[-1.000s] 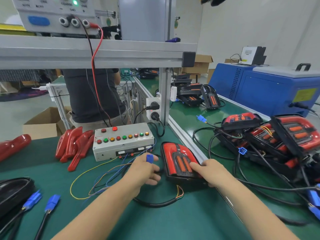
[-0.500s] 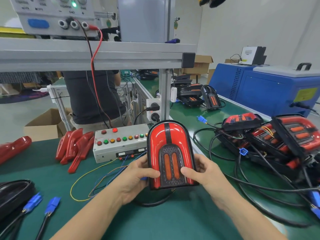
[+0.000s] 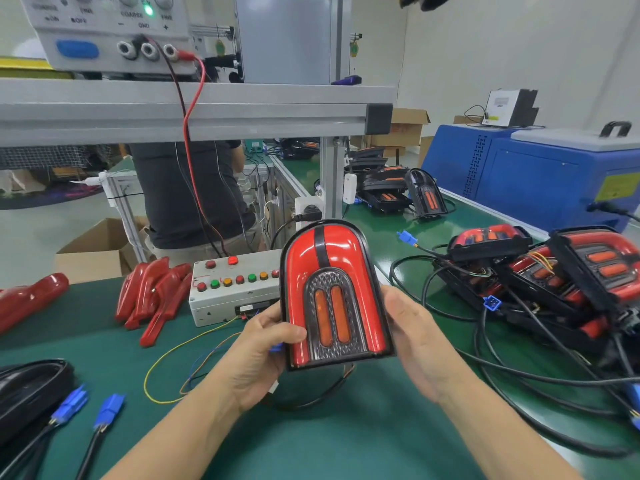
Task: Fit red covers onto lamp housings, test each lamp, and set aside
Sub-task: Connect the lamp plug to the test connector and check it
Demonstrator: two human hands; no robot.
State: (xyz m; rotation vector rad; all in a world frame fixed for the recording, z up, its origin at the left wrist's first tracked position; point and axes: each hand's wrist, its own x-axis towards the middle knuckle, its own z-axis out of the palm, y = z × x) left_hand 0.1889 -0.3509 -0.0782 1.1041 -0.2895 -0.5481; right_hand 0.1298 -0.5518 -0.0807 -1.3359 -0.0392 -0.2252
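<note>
A lamp [image 3: 334, 292] with a red cover, a black centre stripe and two orange bars stands upright in front of me, above the green table. My left hand [image 3: 263, 344] grips its lower left edge, thumb on the front. My right hand [image 3: 414, 337] holds its right side from behind. A black cable hangs from under the lamp. Loose red covers [image 3: 152, 292] lie at the left. The grey test box [image 3: 232, 289] with coloured buttons sits behind the lamp.
A pile of finished lamps [image 3: 554, 275] with tangled black cables fills the right side. Blue connectors [image 3: 90, 407] on cables lie at the lower left. A power supply [image 3: 110, 32] stands on the shelf above. A person stands behind the bench. A blue machine [image 3: 540, 174] is at the far right.
The lamp lay flat on the table a second ago; both hands have lifted it and stood it upright facing me. It has since come slightly closer.
</note>
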